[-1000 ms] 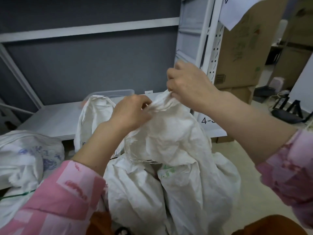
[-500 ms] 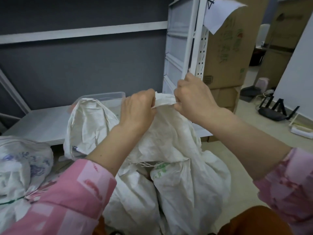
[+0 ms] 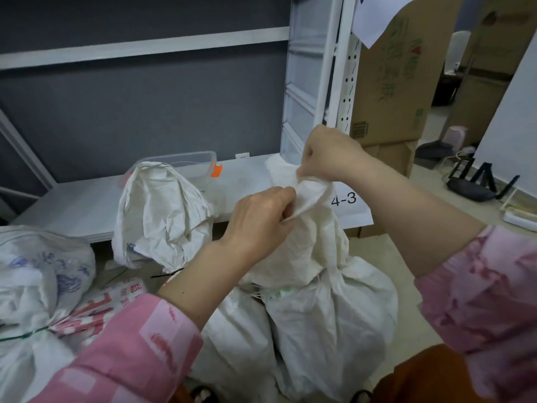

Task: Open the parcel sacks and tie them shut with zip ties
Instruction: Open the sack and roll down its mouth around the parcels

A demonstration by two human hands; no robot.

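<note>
Both hands have dropped lower and drifted right since a moment ago, and I see them pulling the sack point(image 3: 319, 292) mouth apart. Left hand point(image 3: 258, 219) pinches one fold, right hand point(image 3: 328, 155) clutches the other. Sack stands on the floor before the shelf point(image 3: 87, 205), another sack point(image 3: 162, 210) just left.

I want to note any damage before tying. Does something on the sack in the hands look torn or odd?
Yes, slightly. The white sack, whose mouth the left hand and right hand pinch, shows loose frayed threads at a fabric edge below the left wrist. No hole or spilled parcel is visible.
</note>
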